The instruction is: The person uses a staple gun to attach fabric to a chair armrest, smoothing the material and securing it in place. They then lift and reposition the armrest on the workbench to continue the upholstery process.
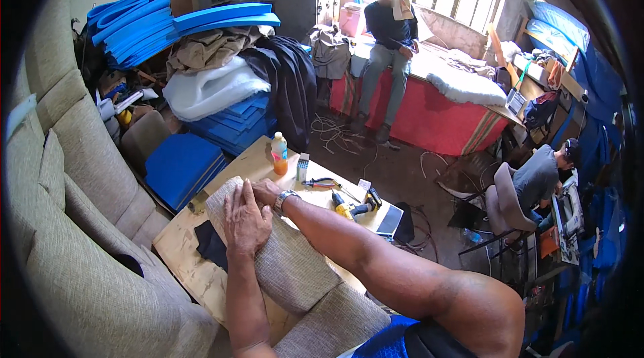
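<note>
A long cushion (290, 271) covered in grey-beige woven fabric lies across the wooden table (184, 234) and reaches back toward me. My left hand (247, 224) rests on its far end with the fingers stretched out flat. Just beyond, my right hand (268, 193), with a metal watch (287, 201) on the wrist, bends round the cushion's right far edge; its fingertips are hidden behind my left hand. A dark piece of cloth (210, 242) lies beside my left forearm.
On the table stand a bottle of orange drink (279, 154) and a small box (303, 167), near pliers (320, 183) and a yellow cordless drill (350, 208). Grey sofa sections (100, 150) fill the left. Blue foam (181, 163) is stacked behind. One person (392, 42) sits far back, another (540, 177) at right.
</note>
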{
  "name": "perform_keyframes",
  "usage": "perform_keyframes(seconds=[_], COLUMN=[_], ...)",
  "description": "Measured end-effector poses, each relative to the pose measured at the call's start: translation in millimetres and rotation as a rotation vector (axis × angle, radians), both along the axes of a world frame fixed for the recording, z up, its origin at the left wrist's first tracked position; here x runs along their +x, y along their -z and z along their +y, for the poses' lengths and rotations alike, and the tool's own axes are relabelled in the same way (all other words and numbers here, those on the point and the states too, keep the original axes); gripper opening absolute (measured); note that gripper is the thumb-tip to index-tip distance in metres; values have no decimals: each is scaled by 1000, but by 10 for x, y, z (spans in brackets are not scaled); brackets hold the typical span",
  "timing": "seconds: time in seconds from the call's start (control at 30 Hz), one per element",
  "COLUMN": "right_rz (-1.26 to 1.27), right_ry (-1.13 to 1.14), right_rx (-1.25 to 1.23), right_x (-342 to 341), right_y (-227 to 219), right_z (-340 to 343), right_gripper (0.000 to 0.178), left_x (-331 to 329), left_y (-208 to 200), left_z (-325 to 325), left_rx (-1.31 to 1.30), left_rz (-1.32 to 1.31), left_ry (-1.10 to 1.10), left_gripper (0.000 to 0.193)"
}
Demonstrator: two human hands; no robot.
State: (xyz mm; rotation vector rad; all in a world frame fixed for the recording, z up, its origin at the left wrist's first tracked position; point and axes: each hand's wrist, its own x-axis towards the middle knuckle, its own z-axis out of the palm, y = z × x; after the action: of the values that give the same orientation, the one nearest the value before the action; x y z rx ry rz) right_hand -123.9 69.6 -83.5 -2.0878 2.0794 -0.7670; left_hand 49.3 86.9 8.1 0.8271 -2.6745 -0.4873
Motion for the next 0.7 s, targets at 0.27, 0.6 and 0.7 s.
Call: perform_keyframes(seconds=[0.27, 0.6, 0.7], right_rz=[110, 40, 46], right_ry=[49, 70, 55], right_rx=[99, 134, 77], right_x=[-72, -86, -71], right_y=[178, 147, 165], right_z=[-114, -121, -102], right_gripper=[37, 41, 41], left_x=[-46, -47, -38], left_y=[119, 96, 87], left_z=[-63, -65, -53], left_rx=[-140, -117, -107], left_rz=[-83, -96, -86], left_ry=[-14, -43, -38], left_gripper=[76, 76, 76])
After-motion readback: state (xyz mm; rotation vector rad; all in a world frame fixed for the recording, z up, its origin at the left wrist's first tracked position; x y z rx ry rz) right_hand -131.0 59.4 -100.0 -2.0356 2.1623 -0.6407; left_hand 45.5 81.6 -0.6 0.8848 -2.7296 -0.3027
